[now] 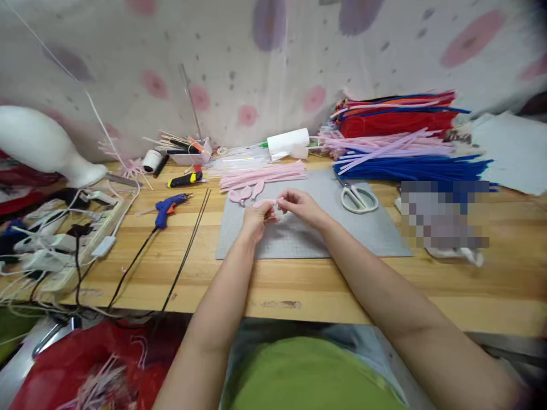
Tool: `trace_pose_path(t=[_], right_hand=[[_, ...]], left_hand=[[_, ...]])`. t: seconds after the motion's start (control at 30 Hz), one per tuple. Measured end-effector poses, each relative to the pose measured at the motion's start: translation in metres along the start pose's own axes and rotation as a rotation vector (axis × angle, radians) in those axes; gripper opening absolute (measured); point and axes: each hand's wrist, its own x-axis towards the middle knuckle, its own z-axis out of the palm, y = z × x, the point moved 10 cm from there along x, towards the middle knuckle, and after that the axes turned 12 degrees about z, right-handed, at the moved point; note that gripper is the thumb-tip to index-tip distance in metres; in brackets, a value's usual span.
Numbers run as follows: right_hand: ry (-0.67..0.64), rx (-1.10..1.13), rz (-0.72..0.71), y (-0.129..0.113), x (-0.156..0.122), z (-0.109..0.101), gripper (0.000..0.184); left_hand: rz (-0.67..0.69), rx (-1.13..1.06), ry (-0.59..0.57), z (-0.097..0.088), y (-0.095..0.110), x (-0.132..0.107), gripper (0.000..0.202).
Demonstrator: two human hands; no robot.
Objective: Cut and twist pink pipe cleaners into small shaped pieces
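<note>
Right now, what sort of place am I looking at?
Probably a home craft table: stacked pipe cleaners in red, pink and blue, a blue glue gun, scissors on a grey cutting mat.

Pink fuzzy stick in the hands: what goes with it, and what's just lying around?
In use: left hand, right hand, pink fuzzy stick, pink loops, pink stick bundle, grey mat.
Lying about: scissors, blue glue gun, thread spool, red stick pile, blue stick pile.

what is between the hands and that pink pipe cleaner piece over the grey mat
Nothing visible. The left hand and the right hand both pinch the pink pipe cleaner piece above the grey mat. Pink loops lie on the mat just beyond.
</note>
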Motion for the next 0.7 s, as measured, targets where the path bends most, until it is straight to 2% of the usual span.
trace_pose_path(t=[0.1,0.2,0.47,0.6,0.7], right_hand=[[0.009,-0.003,-0.021,0.001,0.001,-0.002,0.027],[0.039,-0.014,-0.052,0.001,0.002,-0.004,0.027],[0.228,-0.09,-0.082,0.01,0.002,-0.006,0.02],[0.283,-0.146,-0.057,0.013,0.001,-0.008,0.018],[0.259,-0.052,-0.043,0.012,0.001,-0.009,0.021]], left_hand=[[-0.08,-0.034,-0.008,0.002,-0.011,-0.002,0.011],[-0.081,-0.066,0.005,0.004,-0.014,-0.003,0.013],[0.223,-0.008,0.093,0.005,0.007,-0.002,0.025],[0.344,0.131,0.082,0.005,0.013,-0.001,0.027],[0.384,0.185,0.043,0.005,0.018,0.0,0.027]])
